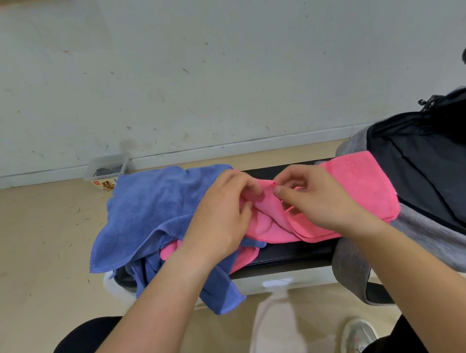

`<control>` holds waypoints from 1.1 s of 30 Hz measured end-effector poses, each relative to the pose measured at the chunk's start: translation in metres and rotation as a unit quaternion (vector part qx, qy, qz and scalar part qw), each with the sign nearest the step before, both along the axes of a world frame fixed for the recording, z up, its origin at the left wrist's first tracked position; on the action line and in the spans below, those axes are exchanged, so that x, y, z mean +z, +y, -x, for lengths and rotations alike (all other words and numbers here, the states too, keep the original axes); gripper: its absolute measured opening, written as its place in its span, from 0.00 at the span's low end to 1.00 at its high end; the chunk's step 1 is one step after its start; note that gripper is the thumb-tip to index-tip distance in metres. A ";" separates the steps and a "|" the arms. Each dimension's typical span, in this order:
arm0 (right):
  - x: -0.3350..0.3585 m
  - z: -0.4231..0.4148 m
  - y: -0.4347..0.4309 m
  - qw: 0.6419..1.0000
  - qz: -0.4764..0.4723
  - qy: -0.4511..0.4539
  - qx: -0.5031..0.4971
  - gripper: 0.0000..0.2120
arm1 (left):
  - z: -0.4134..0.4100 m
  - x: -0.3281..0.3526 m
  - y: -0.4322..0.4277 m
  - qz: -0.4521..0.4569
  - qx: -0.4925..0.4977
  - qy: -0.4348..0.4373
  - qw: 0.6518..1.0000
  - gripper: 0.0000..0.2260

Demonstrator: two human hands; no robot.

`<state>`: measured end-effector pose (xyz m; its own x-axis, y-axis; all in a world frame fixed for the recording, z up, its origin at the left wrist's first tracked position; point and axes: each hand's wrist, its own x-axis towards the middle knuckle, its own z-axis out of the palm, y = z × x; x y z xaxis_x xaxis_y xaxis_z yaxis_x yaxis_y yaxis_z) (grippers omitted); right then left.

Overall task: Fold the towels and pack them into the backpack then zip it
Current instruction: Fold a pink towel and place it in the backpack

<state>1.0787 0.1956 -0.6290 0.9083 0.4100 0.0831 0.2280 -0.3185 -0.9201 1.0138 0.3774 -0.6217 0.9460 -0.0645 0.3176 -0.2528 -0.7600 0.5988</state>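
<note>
Bench [291,252] black, padded, pink towel [365,188] pinched by both hands, beige floor [33,254]

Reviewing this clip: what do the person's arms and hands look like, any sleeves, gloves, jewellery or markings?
Both forearms are bare up to the bottom edge of the picture; no sleeve shows. The left hand and the right hand wear no gloves, and no rings, watch or bracelets show. The fingers have short nails. No markings are visible.
</note>
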 end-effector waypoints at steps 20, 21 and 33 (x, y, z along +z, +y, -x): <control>-0.005 0.013 0.004 0.988 0.092 -0.064 0.109 0.05 | 0.018 -0.001 0.012 -0.147 0.013 0.090 0.985 0.04; -0.005 0.013 0.004 0.989 0.077 -0.056 0.113 0.04 | 0.016 -0.002 0.011 -0.119 0.015 0.086 0.989 0.03; 0.009 0.016 -0.004 0.995 0.004 -0.028 0.092 0.02 | 0.010 0.000 0.000 0.026 -0.001 -0.006 1.000 0.07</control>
<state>1.0623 0.1914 -0.6204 0.8118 0.5698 0.1282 0.3343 -0.2734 -0.9019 1.0036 0.3771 -0.6216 0.9418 -0.0504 0.3324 -0.2627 -0.7274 0.6340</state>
